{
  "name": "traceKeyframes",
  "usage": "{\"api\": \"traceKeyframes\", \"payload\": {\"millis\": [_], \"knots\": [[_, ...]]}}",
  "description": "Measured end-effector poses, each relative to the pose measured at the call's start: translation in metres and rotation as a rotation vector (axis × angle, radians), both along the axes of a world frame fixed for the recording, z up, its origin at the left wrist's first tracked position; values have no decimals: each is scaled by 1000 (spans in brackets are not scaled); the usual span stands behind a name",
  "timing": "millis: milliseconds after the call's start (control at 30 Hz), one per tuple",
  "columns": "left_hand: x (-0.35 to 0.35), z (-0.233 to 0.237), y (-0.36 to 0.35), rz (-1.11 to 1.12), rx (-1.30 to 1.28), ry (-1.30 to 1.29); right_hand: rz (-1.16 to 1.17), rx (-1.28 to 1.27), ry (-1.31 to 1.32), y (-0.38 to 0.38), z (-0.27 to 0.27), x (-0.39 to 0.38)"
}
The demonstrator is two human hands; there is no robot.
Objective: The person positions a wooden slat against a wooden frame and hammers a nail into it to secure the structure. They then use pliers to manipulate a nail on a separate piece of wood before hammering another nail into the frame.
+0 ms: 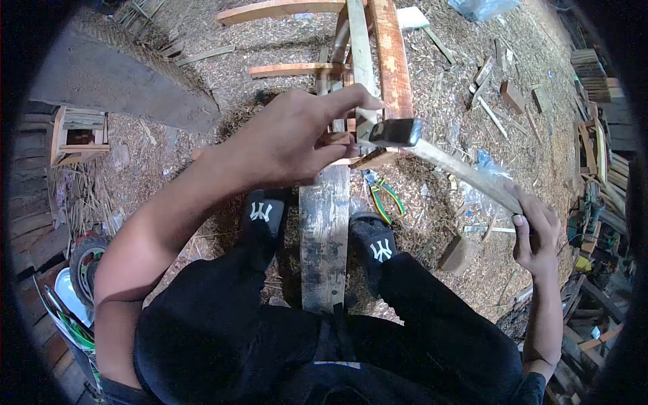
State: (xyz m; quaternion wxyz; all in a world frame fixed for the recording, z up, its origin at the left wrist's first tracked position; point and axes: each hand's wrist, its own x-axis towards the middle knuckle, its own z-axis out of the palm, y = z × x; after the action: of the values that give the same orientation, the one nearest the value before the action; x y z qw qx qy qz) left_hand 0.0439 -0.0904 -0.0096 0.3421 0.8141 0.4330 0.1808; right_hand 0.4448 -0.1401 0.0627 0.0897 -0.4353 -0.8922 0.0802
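My right hand [536, 229] is wrapped round the handle end of a hammer [466, 172], which slants up to the left. Its dark metal head [396, 132] overlaps the near end of a wooden frame [393, 61] in this view. At that same end, my left hand [290, 138] has its thumb and forefinger about a pale wooden strip [361, 50], with the fingertips close to the hammer head. The frame has reddish-brown rails and side pieces that stick out to the left. Beneath it, a worn plank bench [324, 236] runs back between my legs.
Pliers with green and yellow handles [383, 197] lie on the ground by my right shoe [373, 246]. Wood shavings cover the floor, with offcuts, a wooden block [459, 254] and plastic bags [482, 8] scattered about. A wheel [86, 266] stands at the left, and timber is piled at the right.
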Motion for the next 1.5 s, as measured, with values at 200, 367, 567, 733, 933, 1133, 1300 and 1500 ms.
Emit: {"api": "traceKeyframes", "payload": {"millis": [200, 367, 567, 733, 933, 1133, 1300, 1500], "knots": [[-5, 10, 4, 50, 37, -2, -56, -99, 152, 5, -4, -8], [-9, 5, 6, 56, 67, 32, -65, -113, 157, 9, -3, -14], [-8, 2, 7, -32, 183, 6, -93, -154, 155, 8, -3, -18], [-7, 14, 2, 21, 32, 215, -124, -180, 161, 5, -3, -17], [-11, 5, 5, 17, 103, 140, -119, -127, 203, 5, -9, -9], [-10, 7, 5, -88, 156, 270, -148, -181, 167, 6, 0, -15], [-5, 6, -2, -85, 217, 239, -6, -4, 128, 5, 1, -6], [-6, 9, -1, -92, 231, 228, 35, 35, 186, 6, 6, 0]]}}
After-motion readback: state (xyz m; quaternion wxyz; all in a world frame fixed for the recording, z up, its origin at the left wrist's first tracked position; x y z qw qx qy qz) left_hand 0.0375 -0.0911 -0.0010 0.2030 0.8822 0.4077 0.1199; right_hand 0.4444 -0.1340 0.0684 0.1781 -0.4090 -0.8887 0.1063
